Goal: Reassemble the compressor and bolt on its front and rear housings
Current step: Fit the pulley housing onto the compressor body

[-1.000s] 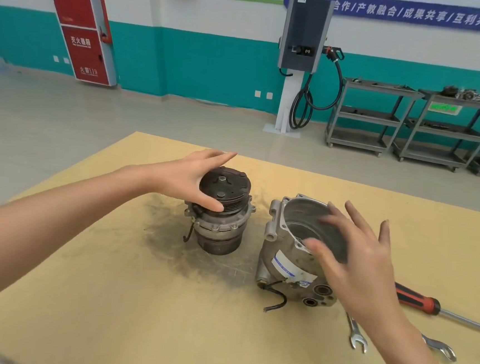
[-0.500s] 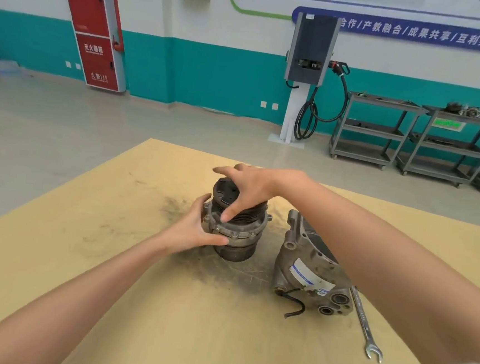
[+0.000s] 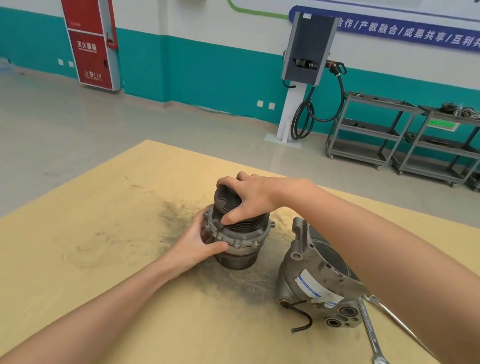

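Both hands are now on the compressor core [image 3: 235,233], which stands upright on the tabletop [image 3: 107,286]. A second ago only the left hand [image 3: 198,243] was touching its top, while the right hand [image 3: 250,200] hovered over the open housing [image 3: 316,278]. Now the right hand has crossed over and clamps the pulley from above, fingers curled round it; the left hand wraps the flange from the side. The housing lies tilted just beside, untouched; a wrench [image 3: 372,335] sits by it. Likely next: lift the core and seat it in the housing. No bolting yet.
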A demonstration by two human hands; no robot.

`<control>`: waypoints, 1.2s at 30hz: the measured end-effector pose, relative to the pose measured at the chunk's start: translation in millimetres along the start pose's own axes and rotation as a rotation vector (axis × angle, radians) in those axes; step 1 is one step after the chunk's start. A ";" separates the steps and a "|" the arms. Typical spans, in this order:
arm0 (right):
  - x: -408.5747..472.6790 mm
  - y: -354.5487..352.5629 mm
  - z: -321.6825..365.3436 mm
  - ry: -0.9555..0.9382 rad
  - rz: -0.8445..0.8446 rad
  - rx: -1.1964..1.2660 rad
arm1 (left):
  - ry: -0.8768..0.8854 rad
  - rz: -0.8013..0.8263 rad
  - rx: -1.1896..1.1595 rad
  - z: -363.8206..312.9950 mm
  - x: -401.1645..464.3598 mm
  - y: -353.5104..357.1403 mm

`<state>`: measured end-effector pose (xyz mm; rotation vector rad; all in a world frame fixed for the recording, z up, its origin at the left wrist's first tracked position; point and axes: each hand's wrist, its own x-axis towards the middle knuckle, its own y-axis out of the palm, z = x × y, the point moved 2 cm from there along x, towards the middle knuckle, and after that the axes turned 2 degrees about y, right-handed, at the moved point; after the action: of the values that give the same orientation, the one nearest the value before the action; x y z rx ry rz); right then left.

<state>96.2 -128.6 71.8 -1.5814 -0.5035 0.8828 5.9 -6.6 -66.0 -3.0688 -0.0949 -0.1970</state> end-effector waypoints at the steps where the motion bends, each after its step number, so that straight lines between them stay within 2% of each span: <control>1: 0.0 0.0 0.0 -0.008 -0.013 -0.018 | 0.002 -0.005 -0.013 -1.2 -0.9 1.2; 10: 1.6 -3.4 0.3 -0.051 -0.023 -0.131 | -0.024 -0.063 0.014 2.3 -0.1 7.4; 18: -4.3 -15.2 -3.3 -0.259 0.002 -0.208 | 0.033 -0.256 0.153 2.9 -9.1 34.8; 20: -5.2 -14.9 -5.0 -0.277 -0.004 -0.194 | 0.031 -0.257 0.161 4.4 -8.7 37.1; 23: -6.2 -10.5 -9.1 -0.217 0.024 -0.110 | -0.005 -0.182 0.150 7.0 -5.1 25.6; 25: -7.7 -6.6 -11.4 -0.094 0.067 0.002 | -0.044 -0.106 0.142 11.4 1.3 10.2; 28: -10.0 -1.3 -9.1 0.074 0.077 0.109 | -0.122 0.091 0.166 15.6 12.6 -9.7; 30: -10.1 1.1 -6.8 0.137 0.061 0.117 | -0.114 0.203 0.202 11.1 20.7 -15.9; 36: -13.8 1.9 -2.6 0.211 0.072 0.156 | -0.116 0.306 0.267 5.0 38.9 -16.3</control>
<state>89.4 -140.9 73.6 -1.5352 -0.2232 0.7788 44.0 12.2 -64.9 -2.7781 0.3150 0.0112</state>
